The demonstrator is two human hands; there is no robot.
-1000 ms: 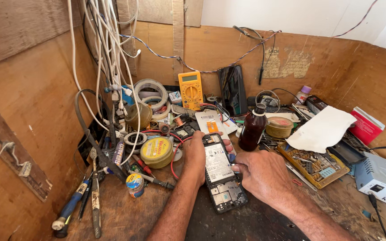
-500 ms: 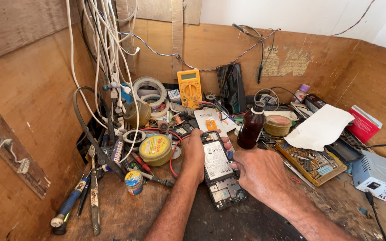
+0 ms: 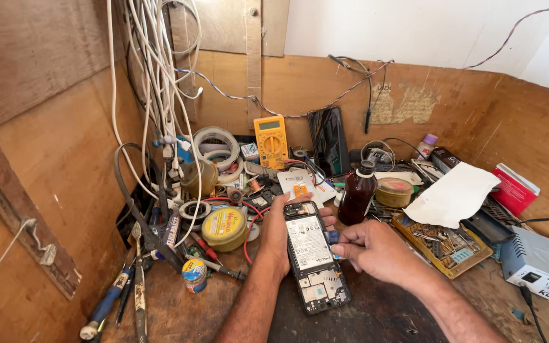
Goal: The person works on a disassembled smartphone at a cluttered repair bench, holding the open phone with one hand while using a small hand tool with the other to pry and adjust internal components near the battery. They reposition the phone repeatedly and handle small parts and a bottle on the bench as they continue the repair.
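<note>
A yellow multimeter with a small grey screen leans against the back wall beside a dark upright phone screen. A round yellow tin with a red-lettered label sits left of the opened phone's white-labelled battery, and a red box lies at the right.

Bright, even daylight falls from about one o'clock, whitening the plaster wall, leaving soft shadows among the sharply focused clutter, while wide-angle distortion bends the plywood panels toward nine o'clock.

Single head-worn view, looking down and forward, close over cluttered workbench corner
</note>
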